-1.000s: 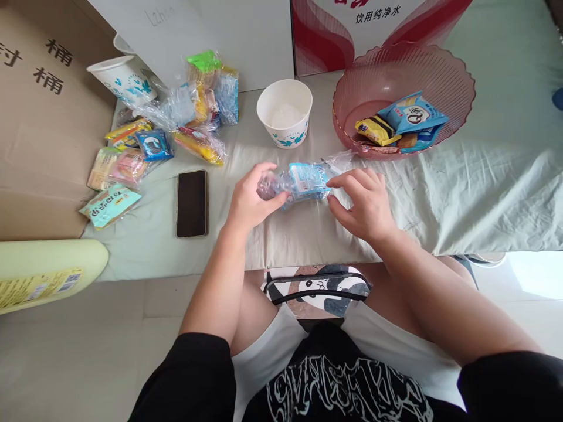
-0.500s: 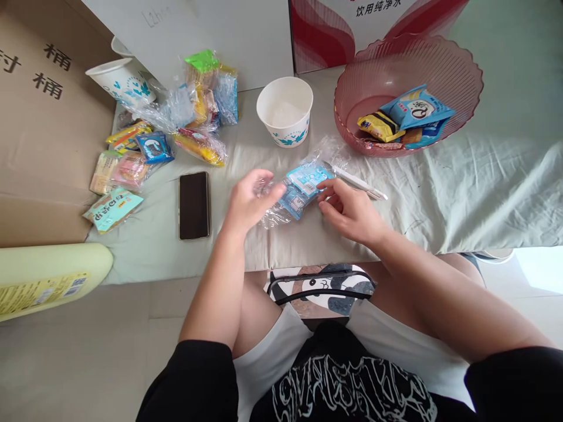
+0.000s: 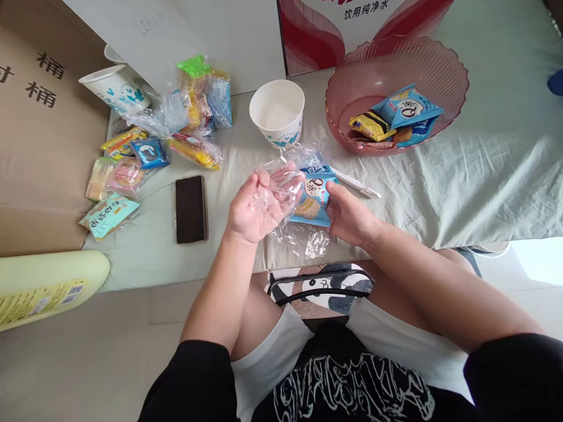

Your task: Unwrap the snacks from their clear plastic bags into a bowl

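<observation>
In front of me, my right hand (image 3: 352,214) grips the right side of a blue snack packet (image 3: 314,196), thumb on top, its printed face turned up. My left hand (image 3: 259,208) is palm up, its thumb and fingers around a crinkled clear plastic bag (image 3: 281,187). Some of its fingers stretch out behind the film towards the packet. More of the bag lies spread below and above the packet, and a darker blue wrapper shows just behind it. Just right of the packet lies a slim white stick-like item (image 3: 358,184), partly covered.
A white paper cup (image 3: 277,108) stands behind my hands. To its right, a pink ribbed bowl (image 3: 347,88) holds several snack packets. At left are a phone (image 3: 190,209), several wrapped snacks (image 3: 149,153) and a tipped paper cup (image 3: 114,88). Cartons (image 3: 185,35) line the back.
My right hand has taken hold of the blue packet, now face up and raised. My left hand has turned palm up with the plastic bag in it. The view has shifted slightly.
</observation>
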A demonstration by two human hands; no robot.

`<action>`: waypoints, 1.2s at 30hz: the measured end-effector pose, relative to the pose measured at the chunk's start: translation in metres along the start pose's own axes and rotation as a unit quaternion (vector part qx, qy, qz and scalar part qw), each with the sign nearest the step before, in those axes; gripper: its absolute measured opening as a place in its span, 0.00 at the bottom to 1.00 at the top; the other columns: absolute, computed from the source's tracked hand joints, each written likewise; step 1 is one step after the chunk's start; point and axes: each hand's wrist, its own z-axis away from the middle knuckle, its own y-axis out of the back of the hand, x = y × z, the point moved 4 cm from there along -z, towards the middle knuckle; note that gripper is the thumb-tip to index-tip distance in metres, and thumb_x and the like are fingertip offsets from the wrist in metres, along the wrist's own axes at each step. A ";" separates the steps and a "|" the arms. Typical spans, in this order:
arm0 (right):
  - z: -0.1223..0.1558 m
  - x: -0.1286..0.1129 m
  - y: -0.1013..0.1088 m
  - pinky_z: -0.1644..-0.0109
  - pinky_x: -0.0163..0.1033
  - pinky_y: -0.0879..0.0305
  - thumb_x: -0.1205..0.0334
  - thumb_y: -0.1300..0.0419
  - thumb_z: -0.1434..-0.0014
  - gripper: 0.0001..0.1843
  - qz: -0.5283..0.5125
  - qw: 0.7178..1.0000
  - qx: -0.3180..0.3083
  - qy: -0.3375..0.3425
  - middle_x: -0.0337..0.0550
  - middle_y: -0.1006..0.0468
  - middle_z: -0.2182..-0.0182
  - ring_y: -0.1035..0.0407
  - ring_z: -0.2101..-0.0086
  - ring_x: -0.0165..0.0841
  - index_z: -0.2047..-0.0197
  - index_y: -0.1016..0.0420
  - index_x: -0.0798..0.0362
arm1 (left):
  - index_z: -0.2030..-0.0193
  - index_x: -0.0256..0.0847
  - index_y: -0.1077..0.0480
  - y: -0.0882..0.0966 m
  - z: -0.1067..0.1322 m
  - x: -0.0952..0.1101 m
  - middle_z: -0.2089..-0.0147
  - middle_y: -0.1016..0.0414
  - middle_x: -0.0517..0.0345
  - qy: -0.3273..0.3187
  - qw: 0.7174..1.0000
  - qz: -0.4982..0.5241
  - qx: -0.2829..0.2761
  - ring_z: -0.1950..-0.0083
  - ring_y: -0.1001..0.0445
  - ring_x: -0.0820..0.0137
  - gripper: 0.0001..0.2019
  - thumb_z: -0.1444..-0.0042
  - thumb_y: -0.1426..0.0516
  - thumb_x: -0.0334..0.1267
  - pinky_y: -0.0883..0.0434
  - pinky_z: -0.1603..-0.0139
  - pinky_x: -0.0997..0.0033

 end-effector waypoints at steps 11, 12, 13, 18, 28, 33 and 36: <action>-0.008 -0.011 0.019 0.60 0.45 0.19 0.47 0.33 0.50 0.20 -0.040 0.991 0.118 0.043 0.39 0.16 0.61 0.18 0.58 0.40 0.58 0.31 0.45 | 0.54 0.59 0.25 0.066 -0.001 0.017 0.40 0.20 0.58 -0.096 0.982 -0.075 0.145 0.35 0.24 0.56 0.28 0.40 0.52 0.75 0.18 0.49 0.52; -0.008 -0.013 0.020 0.61 0.44 0.20 0.46 0.34 0.49 0.19 -0.042 0.991 0.117 0.050 0.39 0.16 0.60 0.18 0.57 0.40 0.58 0.31 0.45 | 0.54 0.60 0.25 0.072 0.001 0.018 0.40 0.20 0.59 -0.099 0.980 -0.075 0.156 0.34 0.24 0.56 0.27 0.40 0.52 0.75 0.18 0.49 0.52; -0.007 -0.014 0.020 0.61 0.43 0.20 0.46 0.34 0.48 0.19 -0.043 0.991 0.116 0.055 0.39 0.16 0.60 0.18 0.57 0.39 0.58 0.31 0.45 | 0.54 0.62 0.25 0.078 0.003 0.019 0.40 0.20 0.61 -0.101 0.978 -0.075 0.168 0.33 0.25 0.57 0.26 0.40 0.51 0.74 0.19 0.48 0.52; -0.003 -0.014 0.017 0.63 0.39 0.21 0.50 0.30 0.49 0.20 -0.054 0.991 0.106 0.059 0.36 0.16 0.60 0.19 0.61 0.34 0.56 0.31 0.44 | 0.53 0.69 0.24 0.105 0.007 0.025 0.44 0.17 0.73 -0.151 0.959 -0.009 0.239 0.23 0.35 0.60 0.19 0.43 0.43 0.70 0.22 0.41 0.52; 0.017 -0.073 0.059 0.44 0.57 0.24 0.44 0.33 0.43 0.22 0.319 0.796 0.301 0.417 0.49 0.21 0.57 0.24 0.51 0.45 0.52 0.28 0.47 | 0.74 0.48 0.29 0.072 -0.009 0.015 0.69 0.17 0.70 -0.015 0.885 0.389 0.254 0.64 0.16 0.76 0.18 0.32 0.48 0.40 0.20 0.57 0.71; 0.025 -0.115 0.106 0.32 0.69 0.40 0.45 0.37 0.40 0.24 0.444 0.645 0.452 0.426 0.56 0.26 0.44 0.34 0.37 0.53 0.45 0.29 0.49 | 0.76 0.46 0.31 0.046 -0.011 0.017 0.72 0.19 0.68 0.042 0.869 0.412 0.270 0.69 0.17 0.72 0.18 0.33 0.49 0.40 0.18 0.61 0.64; 0.035 -0.116 0.114 0.28 0.72 0.49 0.49 0.36 0.41 0.27 0.462 0.604 0.492 0.424 0.56 0.33 0.37 0.42 0.32 0.55 0.42 0.30 0.49 | 0.77 0.45 0.32 0.042 -0.012 0.016 0.72 0.19 0.67 0.057 0.880 0.400 0.248 0.68 0.17 0.71 0.17 0.36 0.46 0.40 0.18 0.61 0.64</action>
